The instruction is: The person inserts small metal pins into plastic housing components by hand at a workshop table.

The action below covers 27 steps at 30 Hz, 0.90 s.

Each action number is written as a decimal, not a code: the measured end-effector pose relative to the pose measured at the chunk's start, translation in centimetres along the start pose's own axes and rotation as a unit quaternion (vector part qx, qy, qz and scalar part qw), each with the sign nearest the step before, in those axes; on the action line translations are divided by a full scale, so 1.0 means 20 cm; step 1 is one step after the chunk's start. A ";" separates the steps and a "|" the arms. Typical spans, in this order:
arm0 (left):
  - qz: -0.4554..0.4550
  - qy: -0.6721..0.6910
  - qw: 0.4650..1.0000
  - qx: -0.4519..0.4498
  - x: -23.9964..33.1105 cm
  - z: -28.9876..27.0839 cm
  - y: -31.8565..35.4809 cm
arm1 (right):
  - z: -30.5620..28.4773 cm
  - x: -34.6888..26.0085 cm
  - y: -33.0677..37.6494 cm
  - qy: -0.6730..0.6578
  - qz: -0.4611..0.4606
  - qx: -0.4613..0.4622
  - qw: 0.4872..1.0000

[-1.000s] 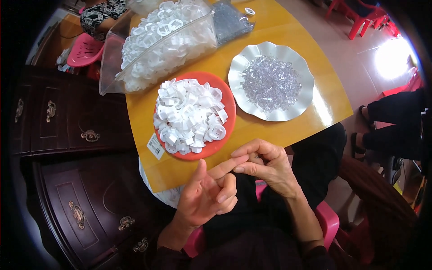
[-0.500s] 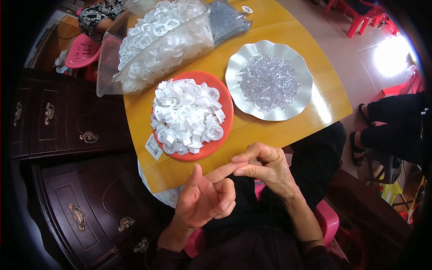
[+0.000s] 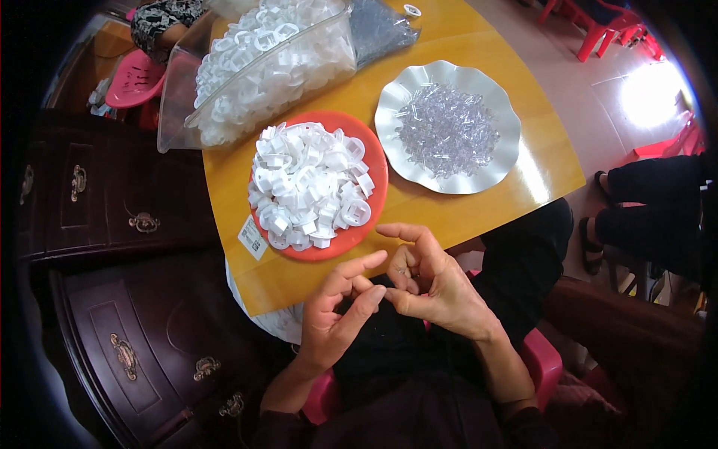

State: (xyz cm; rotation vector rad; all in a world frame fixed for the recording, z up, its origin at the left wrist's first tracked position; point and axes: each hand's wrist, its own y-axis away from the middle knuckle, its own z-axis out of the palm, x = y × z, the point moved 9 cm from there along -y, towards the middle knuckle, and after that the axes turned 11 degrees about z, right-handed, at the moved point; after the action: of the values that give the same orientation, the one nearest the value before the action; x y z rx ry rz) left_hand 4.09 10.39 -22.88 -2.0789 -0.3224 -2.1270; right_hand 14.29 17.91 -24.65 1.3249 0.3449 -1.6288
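My left hand (image 3: 336, 314) and my right hand (image 3: 446, 298) are raised over my lap at the table's near edge. On the left one, index finger and thumb stand apart, the other fingers bent. The right index finger stretches out and its other fingers curl in, with a tiny glint by them that I cannot make out. Both thumb tips meet or nearly meet. Just beyond is a red-orange plate (image 3: 380, 168) heaped with white plastic fittings (image 3: 310, 183), round flanges with square sockets. A white scalloped dish (image 3: 510, 138) to its right holds small clear plastic pieces (image 3: 447, 129).
A clear plastic bin (image 3: 173, 120) full of white fittings stands at the far left, beside a bag (image 3: 385, 34) of clear pieces. One loose white ring (image 3: 412, 10) lies beyond the bag. Dark drawers (image 3: 123, 314) line the left; another person's legs (image 3: 651, 194) show at right.
My right fingers have let go of my left index finger. The left hand has turned, bringing its thumb toward the right thumb. The view has shifted slightly.
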 end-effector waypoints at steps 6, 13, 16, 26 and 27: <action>0.022 -0.028 0.999 0.020 -0.01 0.01 -0.03 | 0.04 -0.05 0.03 0.147 -0.004 0.024 0.989; 0.062 -0.041 0.997 0.019 0.02 -0.05 -0.02 | 0.04 -0.01 0.04 0.103 0.021 0.030 0.994; 0.081 0.002 0.996 0.037 0.03 -0.09 -0.02 | 0.00 0.05 0.05 0.005 0.070 0.023 0.997; 0.254 -0.167 0.950 -0.077 0.17 -0.08 0.02 | 0.07 0.22 0.06 -0.169 0.148 -0.079 0.971; 0.245 -0.192 0.946 -0.089 0.16 -0.08 0.01 | 0.07 0.23 0.06 -0.176 0.163 -0.074 0.968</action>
State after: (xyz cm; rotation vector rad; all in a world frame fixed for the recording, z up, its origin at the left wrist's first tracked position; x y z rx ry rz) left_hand 2.54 9.94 -19.66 -2.3529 0.3332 -1.5084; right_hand 14.83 14.00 -27.76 0.9030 0.0281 -1.4902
